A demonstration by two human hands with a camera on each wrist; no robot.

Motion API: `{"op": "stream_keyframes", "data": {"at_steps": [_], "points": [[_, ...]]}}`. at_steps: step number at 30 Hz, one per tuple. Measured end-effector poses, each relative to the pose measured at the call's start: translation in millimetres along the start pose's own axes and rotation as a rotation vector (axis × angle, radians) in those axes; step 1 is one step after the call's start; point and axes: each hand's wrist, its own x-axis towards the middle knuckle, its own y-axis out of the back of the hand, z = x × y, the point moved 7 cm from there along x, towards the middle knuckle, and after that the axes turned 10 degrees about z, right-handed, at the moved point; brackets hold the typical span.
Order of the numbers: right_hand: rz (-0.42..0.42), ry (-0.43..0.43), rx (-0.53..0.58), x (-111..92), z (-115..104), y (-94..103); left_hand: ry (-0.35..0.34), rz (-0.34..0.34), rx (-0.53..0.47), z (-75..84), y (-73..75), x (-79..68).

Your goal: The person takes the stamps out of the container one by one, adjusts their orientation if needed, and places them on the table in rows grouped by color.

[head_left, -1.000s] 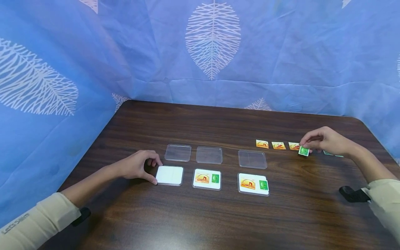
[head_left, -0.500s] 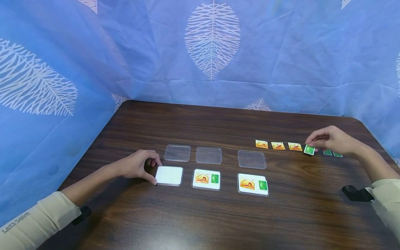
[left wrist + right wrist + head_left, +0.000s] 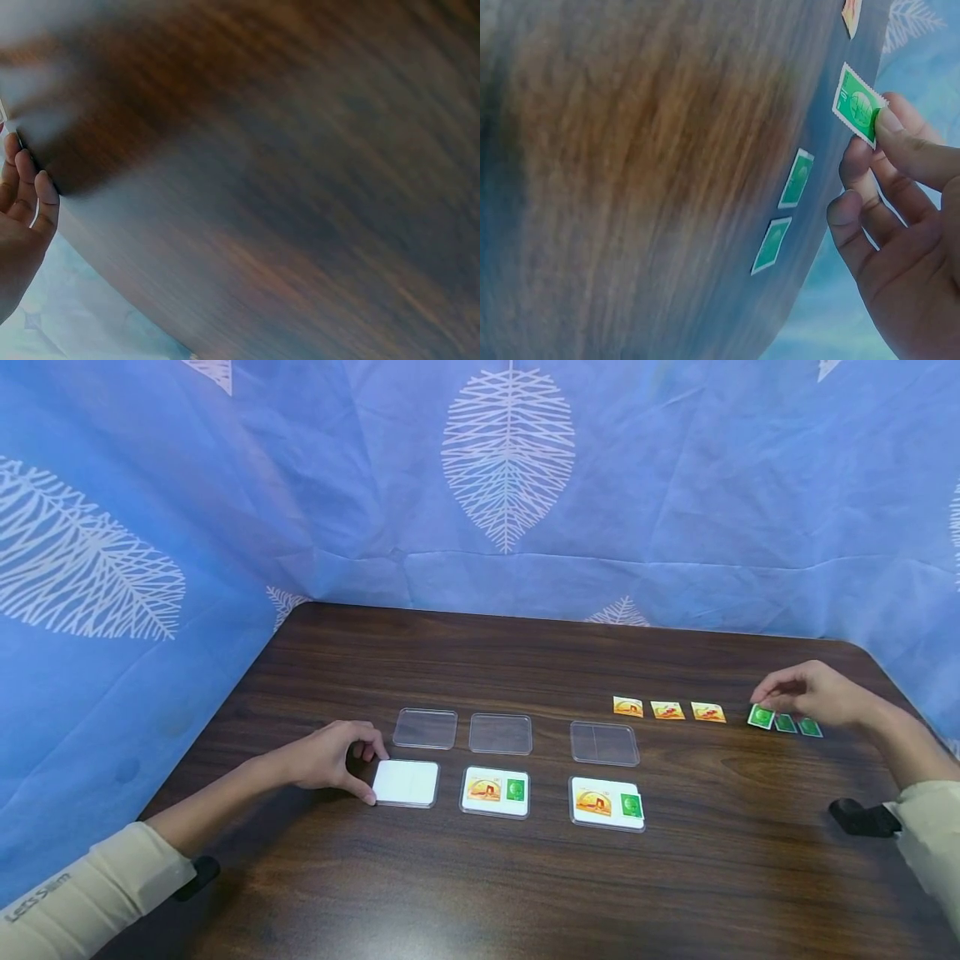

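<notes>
My right hand [image 3: 813, 695] pinches a green postage stamp [image 3: 860, 107] between thumb and index finger, lifted at an angle off the table in the right wrist view. Beside it lie a second green stamp [image 3: 796, 178] and a third green stamp [image 3: 772, 245]. At the left, my left hand [image 3: 324, 756] holds the left edge of a clear plastic case with a white card [image 3: 407, 782] in it, thumb at the near corner and index finger at the far one. Its fingers [image 3: 46, 196] show curled at the left wrist view's edge; the case is mostly out of that view.
A middle case [image 3: 496, 805] and a right case [image 3: 607, 822] hold white cards, each with an orange and a green stamp. Behind stand three clear lids [image 3: 426, 728]. Orange stamps [image 3: 668, 710] lie in a row at the back right. Blue leaf-patterned cloth [image 3: 637, 485] hangs behind the table.
My right hand has moved right with the green stamp, from beside the orange row to the other green stamps. The third orange stamp is uncovered. My left hand stays put.
</notes>
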Motion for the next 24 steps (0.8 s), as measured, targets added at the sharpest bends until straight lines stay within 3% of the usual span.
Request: {"op": "stream_keyframes", "data": {"at_steps": [8,24], "points": [[-0.007,-0.087,-0.061,-4,18,13.8,0.002,0.000,0.003,1.3,0.5,-0.6],[0.000,-0.155,-0.183,-25,59,35.1,-0.005,0.000,0.020,2.4,2.0,1.7]]}}
